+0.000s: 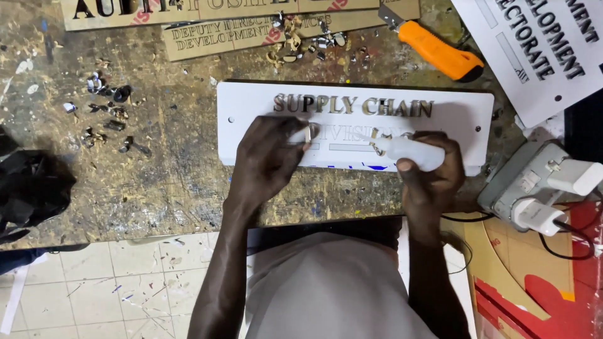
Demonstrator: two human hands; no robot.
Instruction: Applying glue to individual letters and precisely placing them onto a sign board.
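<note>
Plaque (452, 119), white, rectangular, lies flat on a scarred wooden bench (163, 182), long side across the view. Gold letters (352, 105) stand in a row along its upper half; a second, fainter row of outlines sits below, partly hidden by the hands.

Left hand (267, 160): rests on the plaque's left-centre, fingers curled, thumb and forefinger pinched on a small gold letter (308, 134) held at the lower row.

Right hand (430, 172): fingers closed round a white bottle (411, 150), nozzle pointing left toward the lower row, tip just beside another gold piece (377, 147) on the plaque. Whether the tip touches the surface cannot be told.

Surroundings: orange knife (440, 53) on the bench above the plaque's right end. Brown stencil strips (232, 34) with cut-out lettering lie along the top edge, metal scraps (301, 47) scattered on and near them. More dark scraps (110, 113) to the left of the plaque, well apart from it. White printed sheet (534, 56) at upper right. Grey power strip (527, 182) with two white plugs at right, near the right hand. Black bag (31, 188) at the bench's left edge. Tiled floor (113, 289) below the bench.
</note>
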